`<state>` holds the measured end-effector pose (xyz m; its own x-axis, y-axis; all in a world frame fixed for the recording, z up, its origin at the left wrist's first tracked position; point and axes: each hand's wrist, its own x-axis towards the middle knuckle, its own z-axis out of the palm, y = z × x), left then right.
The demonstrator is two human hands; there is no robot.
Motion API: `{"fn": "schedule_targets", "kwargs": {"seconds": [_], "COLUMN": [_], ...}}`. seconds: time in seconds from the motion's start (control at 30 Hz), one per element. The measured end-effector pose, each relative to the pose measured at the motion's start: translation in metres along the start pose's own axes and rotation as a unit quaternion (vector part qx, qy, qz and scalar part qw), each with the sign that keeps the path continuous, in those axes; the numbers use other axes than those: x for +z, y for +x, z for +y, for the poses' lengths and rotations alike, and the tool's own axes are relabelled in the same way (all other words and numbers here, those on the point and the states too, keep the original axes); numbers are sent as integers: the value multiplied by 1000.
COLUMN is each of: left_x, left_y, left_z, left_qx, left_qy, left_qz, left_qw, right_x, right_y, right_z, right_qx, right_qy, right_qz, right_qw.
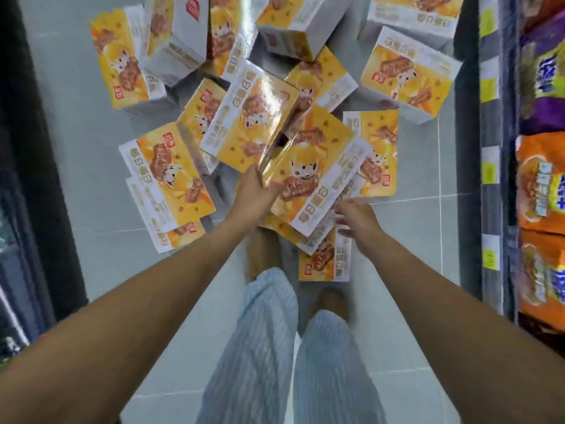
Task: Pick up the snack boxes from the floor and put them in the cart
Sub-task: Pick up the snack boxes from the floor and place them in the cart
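Several yellow-and-white snack boxes lie scattered on the pale tiled floor (91, 154) ahead of me. My left hand (255, 194) grips the near corner of one glossy box (250, 117), which tilts up above the pile. My right hand (356, 218) hovers with fingers spread at the white edge of another box (315, 175) lying just under it; the hand is blurred and holds nothing. More boxes sit at the left (171, 175) and at the far right (406, 71). No cart is in view.
A shop shelf (489, 166) with orange and purple snack bags (541, 185) runs down the right side. A dark cabinet base (39, 179) lines the left. My legs in light striped trousers (269, 347) stand on the tiles near the closest box (324, 264).
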<state>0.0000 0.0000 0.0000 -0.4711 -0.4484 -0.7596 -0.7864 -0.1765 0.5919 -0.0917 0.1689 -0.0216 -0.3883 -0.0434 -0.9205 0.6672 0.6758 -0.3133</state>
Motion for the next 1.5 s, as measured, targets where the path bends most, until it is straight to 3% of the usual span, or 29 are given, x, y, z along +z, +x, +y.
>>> {"fn": "schedule_targets", "kwargs": {"seconds": [0.17, 0.27, 0.43, 0.6, 0.83, 1.1, 1.33, 1.5], "left_x": [8, 9, 11, 2, -8, -16, -23, -34], "left_y": [58, 82, 94, 78, -6, -139, -281, -379], "left_z": [-25, -36, -33, -23, -6, 13, 3, -11], "left_qx": [25, 57, -17, -86, -97, -77, -89, -103], "left_qy": [140, 144, 112, 37, 24, -70, -205, -295], "left_qz": [-32, -71, -150, -173, -96, 12, 110, 185], "left_qw": [989, 985, 982, 980, 990, 995, 969, 932], "right_x": [23, 36, 46, 39, 18, -15, -32, -11], "right_y": [66, 89, 105, 75, 15, -98, -175, -290], "right_z": [22, 36, 53, 28, 1, -9, 2, 3], "right_qx": [40, 37, 28, 13, -35, -90, -127, -142], "right_qy": [62, 108, 138, 149, 50, -58, -146, -215], "right_qz": [4, -9, -34, -89, -93, -124, -197, -243], "right_qw": [997, 993, 989, 985, 994, 987, 961, 935]}}
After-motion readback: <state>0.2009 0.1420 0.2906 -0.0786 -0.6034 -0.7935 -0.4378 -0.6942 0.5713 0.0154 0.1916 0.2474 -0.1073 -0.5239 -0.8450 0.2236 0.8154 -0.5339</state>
